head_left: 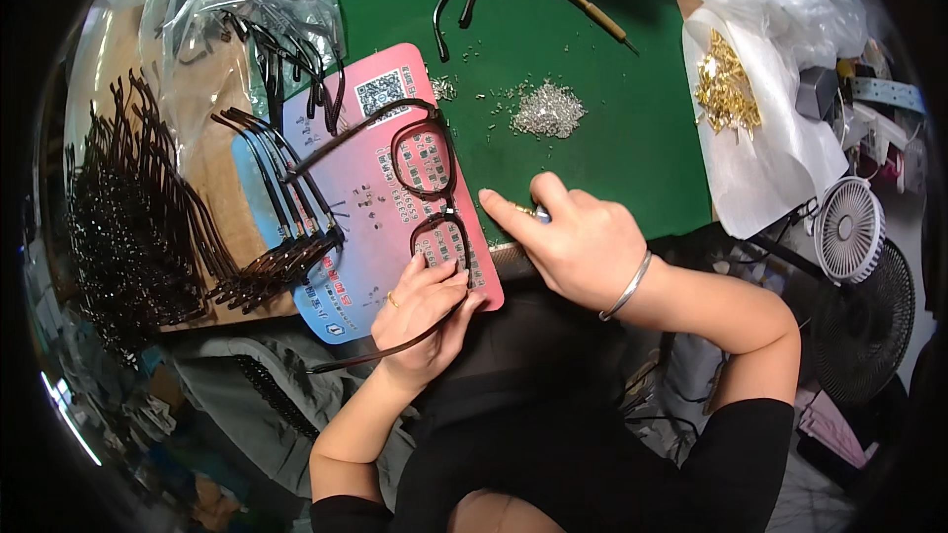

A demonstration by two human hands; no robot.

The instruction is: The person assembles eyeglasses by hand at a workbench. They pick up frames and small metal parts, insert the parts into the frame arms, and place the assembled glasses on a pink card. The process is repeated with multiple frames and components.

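Observation:
Dark eyeglasses (454, 173) with a brown tint rest over a pink and blue printed mat, temples spread toward the left. My left hand (423, 321) is closed on the glasses at their near lens rim and hinge, and one temple passes across its fingers. My right hand (583, 237), with a silver bangle at the wrist, is just right of the mat, apart from the glasses. Its fingers curl round a slim tool (541, 215) showing gold and blue bits; most of it is hidden. The index finger points at the glasses.
A pile of tiny silver screws (548, 111) is on the green mat (632, 148), with a brass screwdriver (595, 14) beyond. Gold-coloured parts (728, 84) sit on white sheeting at right. Bundled dark temples (138, 207) fill the left; a small white fan (849, 229) stands far right.

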